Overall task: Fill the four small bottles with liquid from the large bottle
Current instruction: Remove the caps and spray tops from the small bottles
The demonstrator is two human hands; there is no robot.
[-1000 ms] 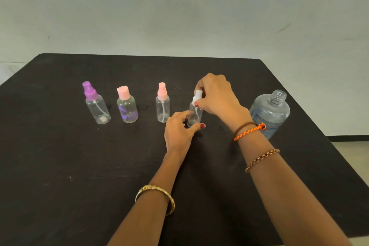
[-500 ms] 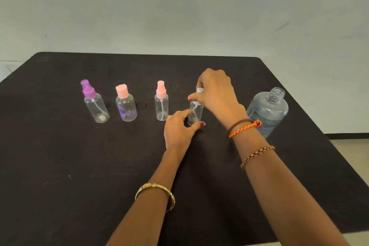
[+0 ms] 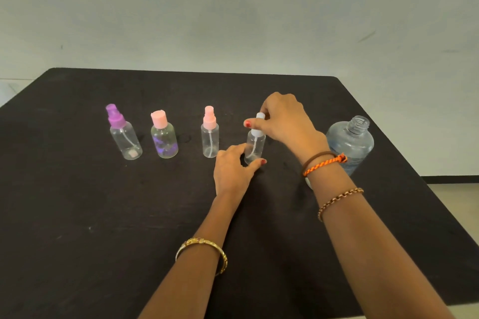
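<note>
I see bare tabletop (image 3: 90,228) near me; farther back, small bottles stand with gaps between, and the large bottle (image 3: 350,142) blocks the right.

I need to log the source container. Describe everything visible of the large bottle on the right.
The large bottle is clear, bluish-tinted plastic with rounded shoulders and a threaded neck, uncapped. It stands upright on the black table near its right edge, apart from the small bottles. The right hand's wrist crosses in front and hides its lower left side. Nothing visibly touches it. Its liquid level is unclear.
</note>
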